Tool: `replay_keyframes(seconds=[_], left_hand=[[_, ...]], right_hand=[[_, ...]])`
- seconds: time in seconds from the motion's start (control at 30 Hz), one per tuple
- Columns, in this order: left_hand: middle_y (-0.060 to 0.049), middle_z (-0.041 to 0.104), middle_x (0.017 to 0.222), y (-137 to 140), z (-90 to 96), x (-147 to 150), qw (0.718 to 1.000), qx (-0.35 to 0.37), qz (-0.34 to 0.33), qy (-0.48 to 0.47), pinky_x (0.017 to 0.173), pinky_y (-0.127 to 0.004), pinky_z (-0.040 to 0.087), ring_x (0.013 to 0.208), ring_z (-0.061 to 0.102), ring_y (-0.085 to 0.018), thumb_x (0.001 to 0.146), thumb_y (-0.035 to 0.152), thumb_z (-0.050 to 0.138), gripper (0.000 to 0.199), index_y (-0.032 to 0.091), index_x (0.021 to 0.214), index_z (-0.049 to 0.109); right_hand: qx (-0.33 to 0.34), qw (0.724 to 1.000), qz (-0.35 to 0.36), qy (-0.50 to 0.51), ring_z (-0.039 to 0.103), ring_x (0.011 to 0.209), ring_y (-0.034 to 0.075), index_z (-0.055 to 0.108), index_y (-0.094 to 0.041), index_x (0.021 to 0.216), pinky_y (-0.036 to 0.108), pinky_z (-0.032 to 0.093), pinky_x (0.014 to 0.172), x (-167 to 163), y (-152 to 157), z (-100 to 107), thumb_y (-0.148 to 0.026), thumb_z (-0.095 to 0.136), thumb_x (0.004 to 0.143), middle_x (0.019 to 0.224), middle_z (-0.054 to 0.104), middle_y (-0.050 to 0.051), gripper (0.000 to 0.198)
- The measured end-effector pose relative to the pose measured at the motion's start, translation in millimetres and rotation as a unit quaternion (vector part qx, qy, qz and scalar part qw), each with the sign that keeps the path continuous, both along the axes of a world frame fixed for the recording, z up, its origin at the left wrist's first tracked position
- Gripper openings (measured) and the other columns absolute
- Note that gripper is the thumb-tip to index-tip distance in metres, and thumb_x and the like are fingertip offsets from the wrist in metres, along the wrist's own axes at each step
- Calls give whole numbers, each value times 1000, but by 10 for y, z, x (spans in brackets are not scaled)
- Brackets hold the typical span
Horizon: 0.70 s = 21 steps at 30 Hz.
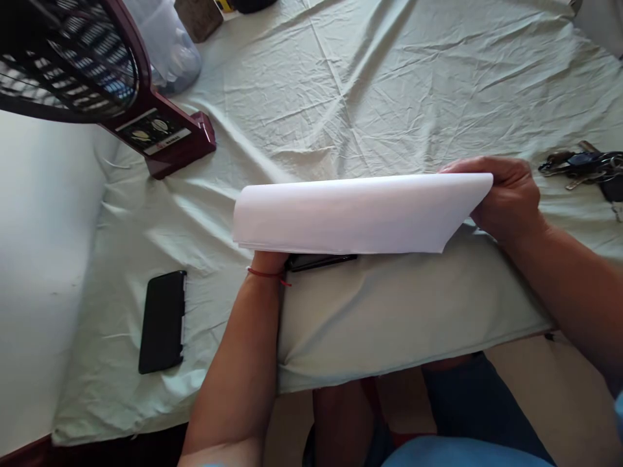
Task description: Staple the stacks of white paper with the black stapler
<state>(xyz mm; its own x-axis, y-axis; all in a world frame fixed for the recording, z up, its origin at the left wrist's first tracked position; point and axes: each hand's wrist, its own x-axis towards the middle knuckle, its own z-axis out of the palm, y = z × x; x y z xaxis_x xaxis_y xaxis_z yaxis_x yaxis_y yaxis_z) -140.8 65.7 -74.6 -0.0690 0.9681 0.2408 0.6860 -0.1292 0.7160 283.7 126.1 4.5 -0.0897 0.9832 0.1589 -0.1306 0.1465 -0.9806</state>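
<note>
White paper point(360, 214), folded over in a long curved bend, spans the space between my hands above the cloth. Its layered loose edges face me, and the right end is cut off at a slant. My right hand point(511, 194) grips the right end, fingers behind the sheet. At the left, my left hand point(271, 261) goes under the paper, so its fingers are hidden; only the wrist with a red string shows. Partly covered by the paper, a flat black object point(324, 261) lies on the cloth beside my left wrist.
A pale green cloth point(389, 110) covers the table. A black phone case point(163, 322) lies at the left. A maroon electric swatter point(180, 139) stands at the upper left, before a translucent plastic container point(170, 52). A bunch of keys point(588, 165) lies far right.
</note>
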Motion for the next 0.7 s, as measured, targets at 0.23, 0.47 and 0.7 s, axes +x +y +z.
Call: replay_keyframes(seconds=[0.23,0.47,0.7], left_hand=[[-1,61,70,-49,400,470,980,7,69,-187,57,-29,47,65,54,-16,99,88,76,72,22,72,66],[0,63,73,-49,539,591,952,-7,80,-297,56,-25,46,66,53,-15,81,97,88,76,23,79,70],[1,52,60,-66,650,633,965,-50,43,-253,47,-27,32,57,39,-12,76,104,84,87,21,65,62]], right_hand=[[-194,980,-13,45,78,79,20,82,-20,87,33,72,77,-12,86,-17,-55,116,55,91,84,7,58],[-177,983,20,43,84,111,26,83,-20,97,42,74,108,2,78,-74,-58,112,66,108,86,9,57],[-157,983,-34,83,84,106,24,85,-22,101,39,74,104,-38,128,-99,-56,117,55,106,87,7,65]])
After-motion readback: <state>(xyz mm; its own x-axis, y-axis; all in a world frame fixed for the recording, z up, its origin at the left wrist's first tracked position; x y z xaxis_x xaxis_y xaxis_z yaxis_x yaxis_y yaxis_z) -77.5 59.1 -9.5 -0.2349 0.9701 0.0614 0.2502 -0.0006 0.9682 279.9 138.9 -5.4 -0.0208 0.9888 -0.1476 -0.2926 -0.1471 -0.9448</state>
